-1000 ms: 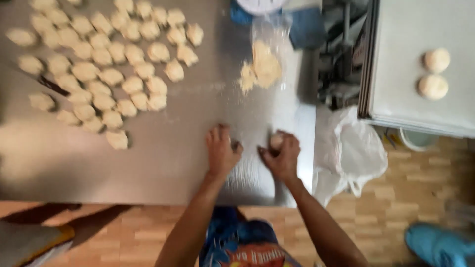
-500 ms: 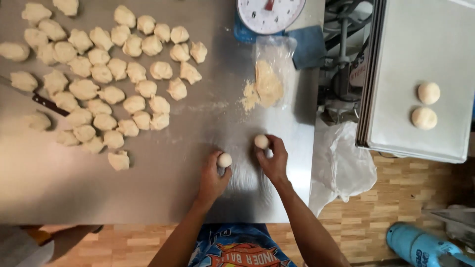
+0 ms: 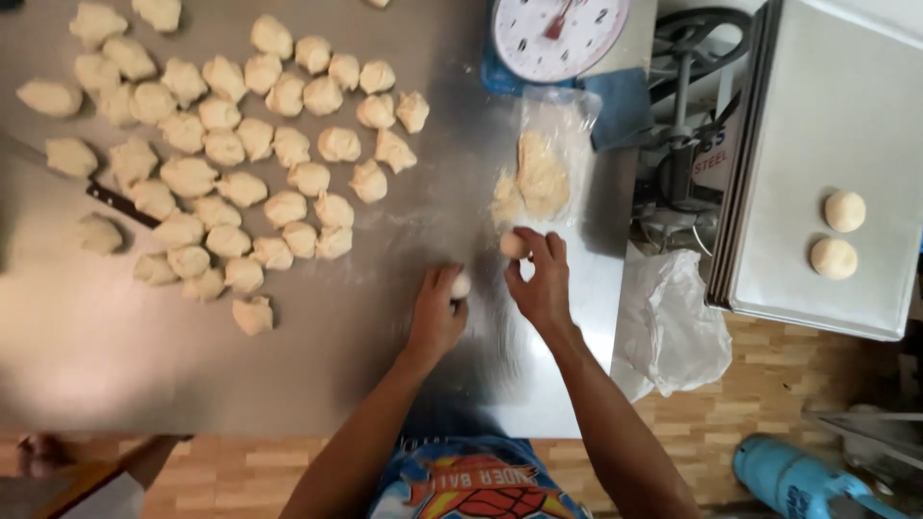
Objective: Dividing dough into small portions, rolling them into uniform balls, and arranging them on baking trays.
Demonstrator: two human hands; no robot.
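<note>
My left hand [image 3: 435,315] curls around a small round dough ball [image 3: 461,284] on the steel table [image 3: 115,365]. Just to its right, my right hand [image 3: 543,284] grips a second dough ball [image 3: 513,244] with its fingertips, lifted slightly off the surface. Beyond the right hand lies a lump of dough on a clear plastic sheet [image 3: 538,178]. Several cut dough pieces [image 3: 226,149] are spread over the left half of the table.
A dial kitchen scale [image 3: 560,34] stands at the table's far edge. A knife [image 3: 115,200] lies among the pieces at left. On the right, a metal tray [image 3: 798,144] holds two shaped dough balls [image 3: 838,235]. A white bag [image 3: 673,317] hangs beside the table.
Both hands stopped rolling on the table and closed on a dough ball each. The right hand has lifted its ball toward the dough lump on the plastic.
</note>
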